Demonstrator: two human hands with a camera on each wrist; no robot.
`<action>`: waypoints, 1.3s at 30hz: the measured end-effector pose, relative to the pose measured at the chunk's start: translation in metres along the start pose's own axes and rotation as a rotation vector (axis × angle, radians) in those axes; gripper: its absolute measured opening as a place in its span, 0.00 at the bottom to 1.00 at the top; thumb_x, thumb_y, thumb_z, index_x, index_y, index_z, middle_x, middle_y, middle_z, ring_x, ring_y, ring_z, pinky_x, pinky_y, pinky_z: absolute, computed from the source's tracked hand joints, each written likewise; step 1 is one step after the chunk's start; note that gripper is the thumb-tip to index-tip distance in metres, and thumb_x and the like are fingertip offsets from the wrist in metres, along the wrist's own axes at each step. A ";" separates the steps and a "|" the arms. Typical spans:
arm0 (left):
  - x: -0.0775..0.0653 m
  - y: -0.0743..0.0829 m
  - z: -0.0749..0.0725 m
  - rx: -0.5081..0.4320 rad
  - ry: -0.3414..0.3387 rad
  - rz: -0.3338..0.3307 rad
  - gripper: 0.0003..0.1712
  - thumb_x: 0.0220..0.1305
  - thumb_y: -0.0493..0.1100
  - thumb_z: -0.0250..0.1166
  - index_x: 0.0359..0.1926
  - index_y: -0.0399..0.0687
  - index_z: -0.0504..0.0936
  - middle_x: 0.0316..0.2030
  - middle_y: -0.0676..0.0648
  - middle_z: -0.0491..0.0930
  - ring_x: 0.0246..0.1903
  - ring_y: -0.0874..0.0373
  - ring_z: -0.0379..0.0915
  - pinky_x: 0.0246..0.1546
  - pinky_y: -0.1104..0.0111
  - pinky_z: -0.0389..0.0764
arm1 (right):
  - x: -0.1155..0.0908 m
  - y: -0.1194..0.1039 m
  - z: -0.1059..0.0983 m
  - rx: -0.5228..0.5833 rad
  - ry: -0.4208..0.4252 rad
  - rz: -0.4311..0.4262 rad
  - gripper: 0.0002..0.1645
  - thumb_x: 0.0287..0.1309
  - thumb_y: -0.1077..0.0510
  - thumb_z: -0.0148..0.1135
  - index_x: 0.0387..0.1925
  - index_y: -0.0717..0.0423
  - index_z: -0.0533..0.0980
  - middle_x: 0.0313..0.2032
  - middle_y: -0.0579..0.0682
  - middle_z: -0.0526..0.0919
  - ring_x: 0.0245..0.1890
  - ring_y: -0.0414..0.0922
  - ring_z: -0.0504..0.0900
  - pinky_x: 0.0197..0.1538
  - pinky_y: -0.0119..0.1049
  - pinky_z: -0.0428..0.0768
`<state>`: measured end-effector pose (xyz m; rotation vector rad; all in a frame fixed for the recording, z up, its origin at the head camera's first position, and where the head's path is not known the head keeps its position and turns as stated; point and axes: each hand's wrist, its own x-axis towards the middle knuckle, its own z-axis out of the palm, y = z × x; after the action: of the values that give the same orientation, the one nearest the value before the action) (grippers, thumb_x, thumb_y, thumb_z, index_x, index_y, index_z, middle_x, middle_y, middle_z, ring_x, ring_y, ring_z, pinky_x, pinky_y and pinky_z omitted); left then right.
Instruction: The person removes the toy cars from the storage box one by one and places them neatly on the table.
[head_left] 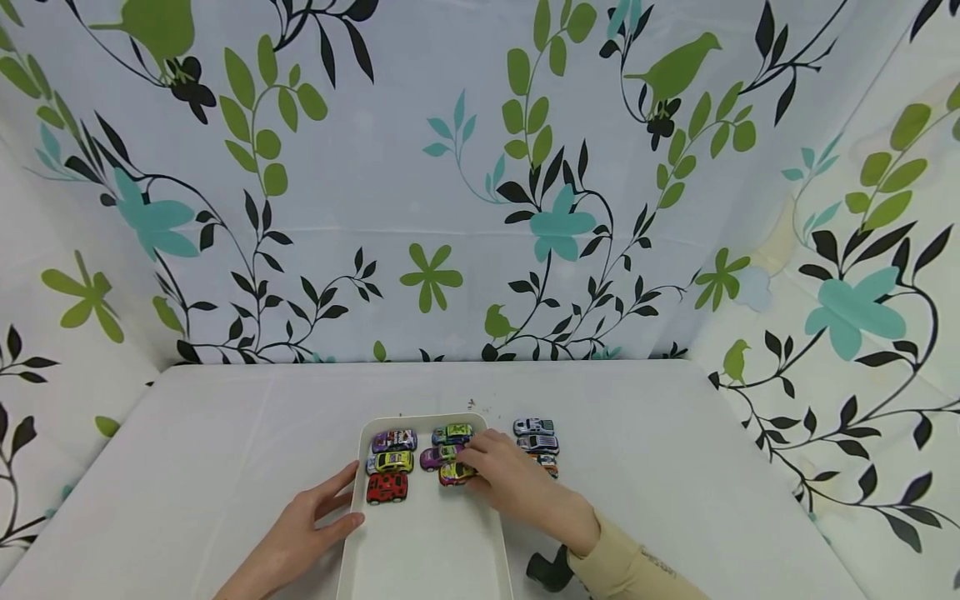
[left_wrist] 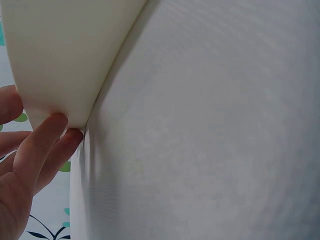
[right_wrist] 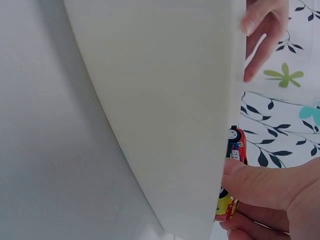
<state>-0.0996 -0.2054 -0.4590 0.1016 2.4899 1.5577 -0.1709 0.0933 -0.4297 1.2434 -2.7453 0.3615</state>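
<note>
A shallow cream tray (head_left: 423, 542) sits on the table with toy cars near its far end. My left hand (head_left: 315, 525) rests against its left wall; the left wrist view shows the fingertips (left_wrist: 56, 121) touching the outside. My right hand (head_left: 517, 487) reaches over the right rim and pinches a yellow-and-red toy car (head_left: 454, 475). The right wrist view shows that yellow car (right_wrist: 223, 206) between thumb and fingers, partly hidden by the tray wall. Close to these fingers are a purple-and-green car (head_left: 438, 456) and a green car (head_left: 452, 433).
Along the tray's left side stand a purple car (head_left: 393, 440), a yellow car (head_left: 390, 462) and a red black-spotted car (head_left: 387, 487). Right of the tray are a silver car (head_left: 533, 427), a grey car (head_left: 537, 444) and a partly hidden orange-and-white car (head_left: 547, 462). Patterned cloth (head_left: 420, 208) hangs behind the table.
</note>
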 end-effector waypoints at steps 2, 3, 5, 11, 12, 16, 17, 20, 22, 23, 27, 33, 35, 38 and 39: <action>0.000 -0.001 0.000 -0.001 0.000 0.001 0.45 0.63 0.42 0.70 0.75 0.37 0.59 0.72 0.32 0.61 0.65 0.35 0.69 0.52 0.62 0.84 | -0.002 0.002 -0.002 0.008 0.012 0.005 0.16 0.61 0.59 0.69 0.51 0.54 0.82 0.46 0.46 0.83 0.46 0.41 0.77 0.52 0.33 0.80; 0.000 -0.001 0.000 0.000 0.001 0.002 0.45 0.63 0.42 0.70 0.75 0.37 0.59 0.72 0.32 0.61 0.65 0.35 0.69 0.52 0.62 0.84 | -0.003 0.003 -0.003 0.014 0.023 0.006 0.17 0.61 0.59 0.70 0.51 0.54 0.82 0.46 0.46 0.83 0.45 0.42 0.77 0.51 0.33 0.80; 0.000 -0.001 0.000 0.000 0.000 0.005 0.45 0.63 0.42 0.70 0.75 0.36 0.59 0.72 0.32 0.61 0.65 0.35 0.69 0.52 0.62 0.84 | -0.005 0.007 -0.005 0.020 0.050 0.006 0.17 0.60 0.60 0.70 0.51 0.53 0.82 0.45 0.45 0.83 0.44 0.41 0.76 0.50 0.33 0.80; 0.000 -0.001 -0.001 -0.009 -0.006 0.012 0.44 0.64 0.42 0.70 0.75 0.35 0.58 0.72 0.31 0.60 0.65 0.34 0.68 0.52 0.62 0.84 | -0.014 0.023 -0.008 0.030 0.123 0.012 0.17 0.57 0.62 0.72 0.49 0.53 0.82 0.43 0.45 0.83 0.44 0.42 0.77 0.51 0.37 0.81; 0.000 0.000 -0.001 -0.008 -0.006 0.009 0.45 0.64 0.42 0.70 0.75 0.35 0.58 0.72 0.31 0.60 0.65 0.34 0.68 0.52 0.62 0.84 | -0.016 0.026 -0.009 0.033 0.131 0.015 0.17 0.56 0.63 0.72 0.48 0.53 0.82 0.43 0.45 0.83 0.44 0.43 0.77 0.51 0.37 0.82; 0.001 0.001 0.000 -0.003 -0.006 -0.016 0.45 0.63 0.43 0.70 0.75 0.36 0.58 0.73 0.32 0.60 0.65 0.34 0.68 0.52 0.61 0.85 | -0.022 0.037 -0.010 0.040 0.155 0.025 0.16 0.55 0.65 0.73 0.47 0.54 0.82 0.42 0.46 0.83 0.43 0.43 0.77 0.48 0.38 0.81; 0.001 0.001 0.000 0.001 -0.005 -0.021 0.46 0.63 0.43 0.70 0.75 0.36 0.58 0.73 0.32 0.60 0.65 0.34 0.68 0.51 0.60 0.85 | -0.023 0.040 -0.010 0.040 0.160 0.026 0.16 0.55 0.65 0.73 0.46 0.54 0.82 0.42 0.46 0.83 0.42 0.43 0.77 0.47 0.38 0.81; 0.003 0.001 0.001 0.005 -0.005 -0.025 0.46 0.63 0.43 0.70 0.75 0.36 0.58 0.73 0.32 0.60 0.65 0.34 0.68 0.51 0.60 0.85 | -0.027 0.049 -0.010 0.044 0.178 0.029 0.16 0.54 0.66 0.73 0.46 0.56 0.82 0.42 0.47 0.83 0.42 0.43 0.77 0.46 0.38 0.81; 0.002 0.001 0.001 0.003 -0.005 -0.022 0.45 0.63 0.43 0.70 0.75 0.36 0.58 0.73 0.32 0.60 0.65 0.34 0.68 0.51 0.60 0.85 | -0.029 0.054 -0.010 0.047 0.192 0.032 0.17 0.53 0.66 0.73 0.46 0.56 0.82 0.42 0.47 0.83 0.42 0.43 0.78 0.46 0.38 0.82; 0.002 0.000 0.001 -0.001 -0.004 -0.018 0.45 0.63 0.43 0.70 0.75 0.36 0.58 0.73 0.32 0.60 0.65 0.34 0.68 0.51 0.60 0.85 | -0.030 0.057 -0.010 0.048 0.201 0.032 0.17 0.53 0.66 0.74 0.46 0.57 0.82 0.43 0.48 0.83 0.42 0.43 0.78 0.46 0.38 0.83; 0.001 0.000 0.001 -0.007 -0.005 -0.017 0.45 0.63 0.42 0.70 0.75 0.36 0.58 0.73 0.32 0.60 0.65 0.34 0.68 0.51 0.61 0.85 | -0.035 0.067 -0.008 0.052 0.239 0.035 0.18 0.50 0.68 0.75 0.45 0.58 0.82 0.42 0.48 0.83 0.41 0.44 0.79 0.45 0.38 0.84; 0.002 0.000 0.000 -0.003 -0.009 -0.011 0.45 0.63 0.43 0.70 0.75 0.36 0.58 0.73 0.32 0.60 0.65 0.33 0.68 0.51 0.61 0.85 | -0.043 0.082 -0.006 0.060 0.276 0.073 0.21 0.46 0.73 0.75 0.45 0.60 0.82 0.41 0.49 0.83 0.41 0.45 0.79 0.44 0.39 0.84; 0.002 0.000 0.000 -0.008 -0.007 -0.014 0.45 0.63 0.42 0.70 0.75 0.36 0.58 0.73 0.32 0.60 0.66 0.33 0.67 0.51 0.61 0.85 | -0.045 0.088 -0.005 0.062 0.289 0.091 0.22 0.45 0.75 0.74 0.45 0.61 0.82 0.41 0.50 0.84 0.41 0.45 0.79 0.44 0.40 0.83; 0.003 0.000 0.001 0.007 -0.004 -0.029 0.46 0.63 0.43 0.70 0.75 0.37 0.58 0.73 0.32 0.60 0.65 0.34 0.68 0.51 0.59 0.85 | -0.048 0.097 -0.004 0.059 0.303 0.123 0.22 0.44 0.76 0.74 0.43 0.61 0.83 0.40 0.50 0.84 0.41 0.46 0.80 0.45 0.40 0.84; 0.003 0.000 0.001 0.010 -0.003 -0.037 0.46 0.63 0.43 0.71 0.75 0.37 0.59 0.73 0.32 0.60 0.65 0.34 0.68 0.51 0.59 0.85 | -0.050 0.100 -0.003 0.058 0.306 0.133 0.21 0.44 0.76 0.74 0.43 0.61 0.83 0.40 0.50 0.84 0.42 0.47 0.80 0.45 0.41 0.84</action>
<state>-0.1022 -0.2042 -0.4599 0.0595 2.4830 1.5295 -0.2131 0.1936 -0.4533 0.9287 -2.5734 0.5934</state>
